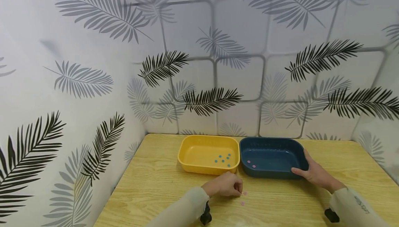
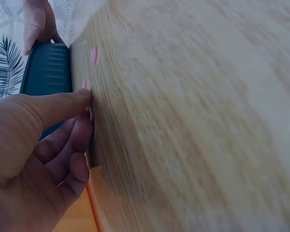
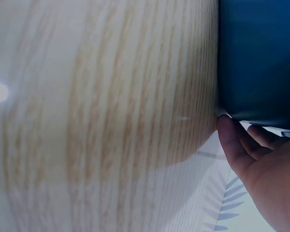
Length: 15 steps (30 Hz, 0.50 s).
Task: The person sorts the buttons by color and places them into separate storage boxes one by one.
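My left hand (image 1: 225, 184) is low over the table in front of the yellow tray. Its fingers are curled, with thumb and index finger together at the tabletop. A small pale piece (image 2: 91, 111) shows between them, mostly hidden, so its kind is unclear. Just past the thumb lie a pink button (image 1: 245, 192) and, nearer the front, another pink button (image 1: 242, 203). With my right hand (image 1: 318, 173) I grip the right end of the dark blue tray (image 1: 271, 174), thumb at the front rim, fingers around the outer side. Two pink buttons (image 1: 254, 166) sit inside it.
The yellow tray (image 1: 199, 168) stands against the blue tray's left side, with several blue buttons (image 1: 222, 161) in its right half. Both trays rest near the back of the wooden table (image 1: 149, 175). Leaf-patterned walls (image 1: 199, 116) rise behind and at the left.
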{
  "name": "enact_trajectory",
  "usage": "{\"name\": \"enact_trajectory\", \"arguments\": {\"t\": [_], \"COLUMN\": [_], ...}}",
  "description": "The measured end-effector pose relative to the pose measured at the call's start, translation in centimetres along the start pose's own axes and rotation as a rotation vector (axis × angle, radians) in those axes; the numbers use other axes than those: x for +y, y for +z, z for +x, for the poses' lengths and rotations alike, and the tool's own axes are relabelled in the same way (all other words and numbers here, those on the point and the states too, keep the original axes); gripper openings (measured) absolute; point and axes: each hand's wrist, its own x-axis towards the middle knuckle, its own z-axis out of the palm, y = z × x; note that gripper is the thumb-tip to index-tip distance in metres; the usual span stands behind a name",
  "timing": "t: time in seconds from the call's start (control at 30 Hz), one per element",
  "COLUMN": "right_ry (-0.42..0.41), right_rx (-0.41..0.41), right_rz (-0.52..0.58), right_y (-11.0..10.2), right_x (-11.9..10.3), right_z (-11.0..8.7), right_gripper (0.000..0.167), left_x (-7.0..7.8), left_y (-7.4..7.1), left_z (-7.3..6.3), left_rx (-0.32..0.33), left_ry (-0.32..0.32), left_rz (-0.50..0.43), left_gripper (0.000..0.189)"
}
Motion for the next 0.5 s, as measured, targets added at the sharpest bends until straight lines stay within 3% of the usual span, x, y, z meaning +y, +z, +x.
{"name": "enact_trajectory", "arguments": {"t": [0.5], "right_ry": [-0.009], "right_rx": [0.01], "right_rz": [-0.02], "right_y": [0.06], "right_x": [0.08], "right_z": [0.0], "right_gripper": [0.107], "left_x": [-0.62], "left_y": [-0.51], "left_z": [-0.55], "left_rx": [0.027], "left_ry": [-0.066], "left_rz": [-0.177], "left_gripper": [0.01]}}
